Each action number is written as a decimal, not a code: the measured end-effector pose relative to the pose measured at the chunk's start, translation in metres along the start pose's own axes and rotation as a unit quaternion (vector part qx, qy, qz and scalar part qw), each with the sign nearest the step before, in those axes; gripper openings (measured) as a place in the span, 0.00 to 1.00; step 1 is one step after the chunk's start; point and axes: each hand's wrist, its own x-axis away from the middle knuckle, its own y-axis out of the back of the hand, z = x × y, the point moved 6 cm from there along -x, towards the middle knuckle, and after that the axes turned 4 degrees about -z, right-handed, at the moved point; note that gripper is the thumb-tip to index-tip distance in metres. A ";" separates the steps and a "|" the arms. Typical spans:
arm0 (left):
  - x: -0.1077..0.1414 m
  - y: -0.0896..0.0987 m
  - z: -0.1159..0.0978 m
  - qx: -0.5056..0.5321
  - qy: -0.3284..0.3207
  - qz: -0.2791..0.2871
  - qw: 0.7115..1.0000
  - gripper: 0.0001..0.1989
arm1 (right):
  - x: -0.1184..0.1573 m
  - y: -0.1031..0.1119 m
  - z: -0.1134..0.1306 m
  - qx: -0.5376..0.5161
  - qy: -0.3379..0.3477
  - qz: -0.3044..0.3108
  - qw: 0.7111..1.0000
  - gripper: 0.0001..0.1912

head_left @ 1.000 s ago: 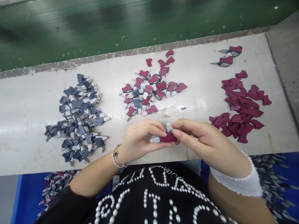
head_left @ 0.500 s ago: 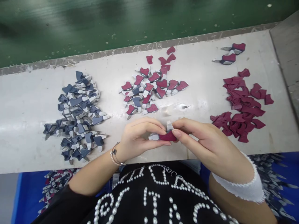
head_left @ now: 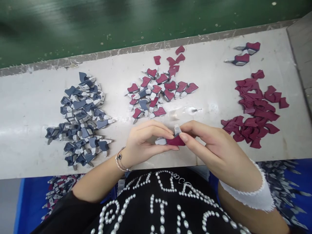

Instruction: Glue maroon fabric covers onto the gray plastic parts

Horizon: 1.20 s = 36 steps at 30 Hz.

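Between my two hands, near the front edge of the white table (head_left: 151, 164), is a small part (head_left: 175, 140) with a dark red face and pale grey ends. My left hand (head_left: 148, 139) pinches its left side between thumb and fingers. The thumb and fingers of my right hand (head_left: 203, 139) grip its right end. Just beyond the hands lies a clear bottle (head_left: 182, 112) with a thin metal tip. Farther back is a pile of red-faced grey parts (head_left: 158, 87). Loose dark red pieces (head_left: 260, 110) lie to the right.
A heap of blue-grey parts (head_left: 83, 117) covers the table's left side. Two red-faced parts (head_left: 241, 59) lie at the back right. Blue bins (head_left: 31, 195) with many parts stand below the front edge on both sides. A green surface (head_left: 146, 22) borders the back.
The view has shifted slightly. Both hands keep their grip on the red-faced part, which shows almost the same pose.
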 end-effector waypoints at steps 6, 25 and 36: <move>-0.001 0.000 -0.001 0.002 -0.003 -0.003 1.000 0.15 | 0.000 -0.001 -0.001 0.005 0.002 -0.004 1.000 0.12; 0.001 0.007 0.002 0.023 0.012 -0.041 0.999 0.16 | 0.005 -0.005 0.003 -0.078 0.030 0.038 0.996 0.05; 0.005 -0.004 0.009 -0.073 0.032 0.049 0.996 0.15 | 0.004 0.000 0.002 0.039 0.077 -0.006 0.996 0.04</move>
